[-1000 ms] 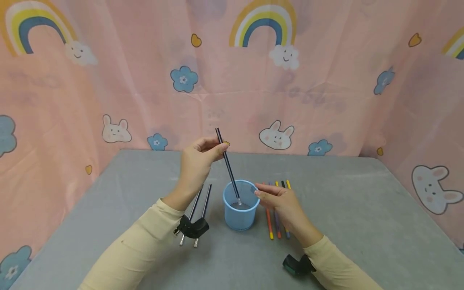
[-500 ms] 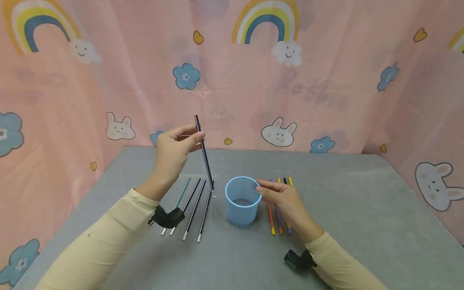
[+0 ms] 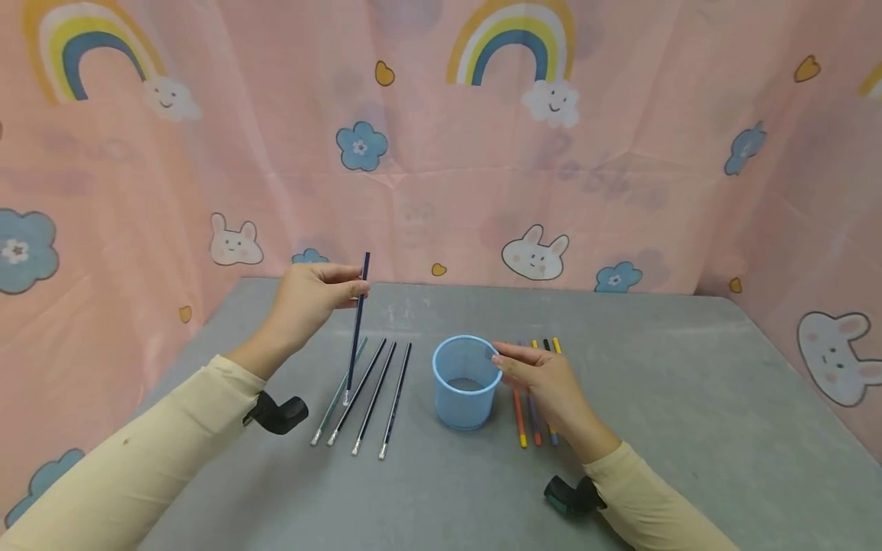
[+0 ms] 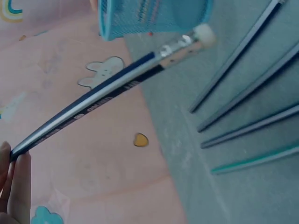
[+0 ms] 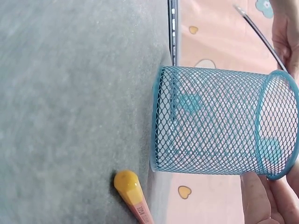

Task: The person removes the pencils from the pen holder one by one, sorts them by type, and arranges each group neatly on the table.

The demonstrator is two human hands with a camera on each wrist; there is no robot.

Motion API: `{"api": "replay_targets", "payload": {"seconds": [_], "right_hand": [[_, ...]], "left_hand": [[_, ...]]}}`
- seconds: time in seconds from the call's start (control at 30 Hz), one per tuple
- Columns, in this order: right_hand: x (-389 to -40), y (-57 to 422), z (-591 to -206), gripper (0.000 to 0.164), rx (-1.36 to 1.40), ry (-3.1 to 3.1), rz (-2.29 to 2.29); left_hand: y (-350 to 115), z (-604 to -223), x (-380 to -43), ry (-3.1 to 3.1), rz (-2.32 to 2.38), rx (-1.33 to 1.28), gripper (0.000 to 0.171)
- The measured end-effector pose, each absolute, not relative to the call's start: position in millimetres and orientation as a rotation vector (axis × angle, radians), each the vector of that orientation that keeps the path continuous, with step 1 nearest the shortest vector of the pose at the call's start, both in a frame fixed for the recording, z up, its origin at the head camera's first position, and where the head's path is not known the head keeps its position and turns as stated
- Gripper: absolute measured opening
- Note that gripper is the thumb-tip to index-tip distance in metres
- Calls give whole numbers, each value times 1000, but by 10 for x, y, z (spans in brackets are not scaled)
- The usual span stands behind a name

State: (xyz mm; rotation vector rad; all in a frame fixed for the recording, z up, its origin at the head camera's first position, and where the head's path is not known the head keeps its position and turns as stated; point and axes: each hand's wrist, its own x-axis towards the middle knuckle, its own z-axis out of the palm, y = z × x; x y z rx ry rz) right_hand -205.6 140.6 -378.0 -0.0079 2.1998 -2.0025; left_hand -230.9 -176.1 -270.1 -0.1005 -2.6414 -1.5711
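My left hand [image 3: 303, 302] pinches a dark striped pencil [image 3: 356, 337] near its upper end, thumb against fingers. The pencil hangs almost upright, its white eraser end down, over several pencils lying on the table. In the left wrist view the held pencil [image 4: 100, 94] shows a silver ferrule. My right hand [image 3: 551, 386] grips the rim of a light blue mesh pen cup [image 3: 463, 409], thumb outside it in the head view. The cup stands upright on the table, and its mesh wall [image 5: 215, 121] fills the right wrist view.
Left of the cup lie a teal pencil [image 3: 321, 428] and several dark pencils [image 3: 374, 399], erasers toward me. Partly behind my right hand are several brightly coloured sticks [image 3: 520, 421] with coloured ends. A pink printed curtain [image 3: 427, 199] hangs beyond the grey table [image 3: 689, 398].
My left hand has carried the pencil from inside the cup out to the left, over the lying pencils, and the pencil's tilt has changed. My right hand stays at the cup's rim.
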Motion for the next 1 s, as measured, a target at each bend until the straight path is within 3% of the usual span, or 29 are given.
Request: {"api": "replay_targets", "payload": {"seconds": [0.57, 1.0], "right_hand": [[-2051, 1409, -3765, 45, -3, 2212, -1988], [-2045, 1413, -3775, 45, -15, 2190, -2015]], "left_hand": [[-2011, -3112, -2491, -2978, -1324, -41, 37], [-2117, -3455, -2611, -3051, -1238, 75, 22]]}}
